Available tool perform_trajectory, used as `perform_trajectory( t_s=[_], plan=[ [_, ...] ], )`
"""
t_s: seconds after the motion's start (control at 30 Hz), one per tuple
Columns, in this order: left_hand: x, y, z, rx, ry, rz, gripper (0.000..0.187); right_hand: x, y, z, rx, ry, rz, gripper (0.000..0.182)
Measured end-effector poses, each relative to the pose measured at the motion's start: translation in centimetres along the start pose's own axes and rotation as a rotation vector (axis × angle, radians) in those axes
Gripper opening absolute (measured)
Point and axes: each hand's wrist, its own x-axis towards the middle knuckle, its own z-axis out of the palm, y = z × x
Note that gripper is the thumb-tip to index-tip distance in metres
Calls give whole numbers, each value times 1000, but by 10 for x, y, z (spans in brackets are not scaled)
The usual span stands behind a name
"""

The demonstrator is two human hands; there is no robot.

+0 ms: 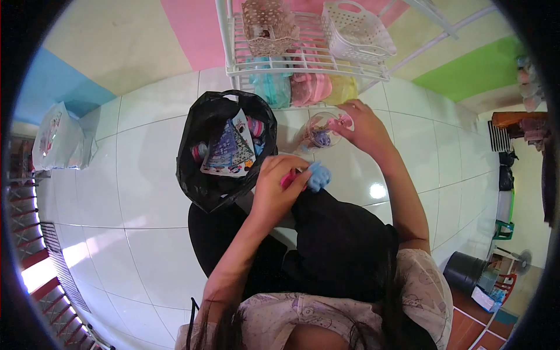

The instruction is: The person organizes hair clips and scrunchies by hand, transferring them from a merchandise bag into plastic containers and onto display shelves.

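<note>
My left hand (277, 185) is closed above my lap, beside the black bag. From its fingers stick out a light-blue bunched, soft thing (319, 177) and a bright pink piece (287, 179); their exact kind I cannot make out. Further forward, my right hand (366, 129) pinches a small pink thing (340, 123) at the rim of a clear round container (305, 139). A lilac bunched thing (321, 138) lies inside that container. To the left, the open black plastic bag (189, 175) holds a patterned card sheet (228, 153) and several pink striped rolls (255, 126).
A white wire rack (230, 64) stands ahead, bearing a brown perforated basket (268, 29) and a white basket (357, 32). Teal, pink and yellow bags sit low on it. A white plastic bag (61, 140) rests on the tiled floor (157, 151) at far left.
</note>
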Motion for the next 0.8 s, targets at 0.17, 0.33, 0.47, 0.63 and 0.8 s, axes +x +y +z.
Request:
perform_trajectory(
  t_s=[0.17, 0.33, 0.47, 0.63, 0.8],
  plan=[
    [66, -17, 40, 337, 173, 247, 19, 1, 2, -1, 47, 242, -42, 44],
    [81, -55, 63, 699, 74, 292, 21, -10, -5, -3, 173, 139, 64, 38],
    [78, -52, 49, 673, 7, 301, 24, -14, -3, 9, 187, -24, 150, 33],
    [85, -56, 50, 599, -21, 232, 25, -11, 1, 20, 250, 84, 95, 32],
    [88, -51, 53, 594, -88, 224, 24, -9, -3, 26, 213, 147, 134, 30]
  ],
)
